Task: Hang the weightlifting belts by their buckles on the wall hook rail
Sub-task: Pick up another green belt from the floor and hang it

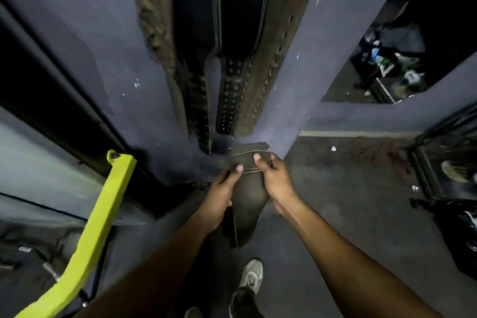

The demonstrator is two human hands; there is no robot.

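Observation:
I hold a brown weightlifting belt (246,204) in front of me, its narrow stitched end pointing up at the wall. My left hand (223,190) grips its left edge and my right hand (275,178) grips its right edge, thumbs on top. Its wide part hangs down toward the floor. On the grey wall ahead several belts hang side by side: a black one (232,33) with a metal buckle at the top, a worn brown one (273,59) with holes to its right, and a frayed one (154,20) at the left. The hook rail is out of view.
A yellow metal frame bar (103,227) slants up at lower left. A dark opening at the upper right holds clutter and bottles (392,62). A black rack (449,162) stands at the right edge. My shoe (251,276) is on the grey floor below.

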